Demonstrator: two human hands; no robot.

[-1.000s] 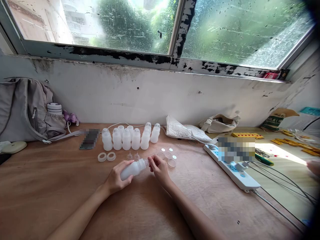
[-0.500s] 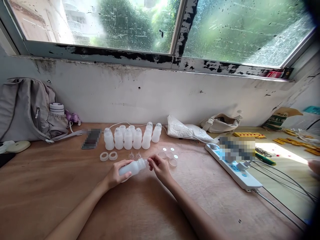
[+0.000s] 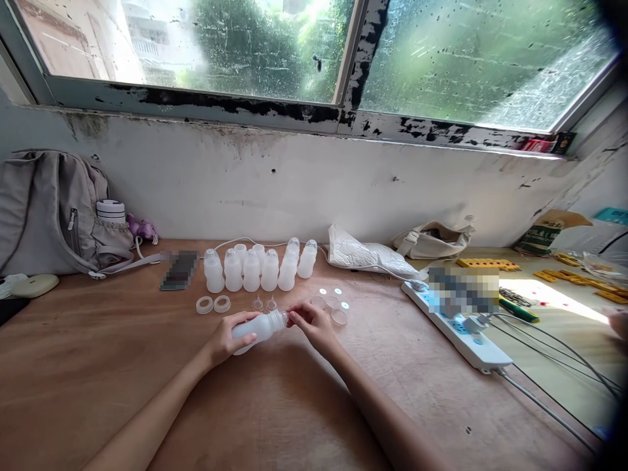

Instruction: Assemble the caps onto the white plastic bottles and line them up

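My left hand (image 3: 230,339) is wrapped round a frosted white baby bottle (image 3: 254,331), tilted with its mouth up and to the right. At that mouth, the thumb and fingers of my right hand (image 3: 310,322) pinch a small clear nipple (image 3: 285,318), partly hidden by the fingertips. Just behind the bottle lie two clear nipples (image 3: 258,303). Two pale collar rings (image 3: 222,304) rest to their left. Beyond my right hand are several clear round covers (image 3: 338,316) and small white discs (image 3: 345,306).
Several frosted bottles (image 3: 251,271) stand in rows at the back. A phone (image 3: 179,271) and backpack (image 3: 44,209) are on the left. A white pouch (image 3: 367,252), power strip (image 3: 471,343) and cables are on the right. Another person's hand (image 3: 619,322) shows at the right edge.
My right fingers have moved slightly left, closer against the bottle's mouth. The bottle has shifted slightly left and stays in my left hand.
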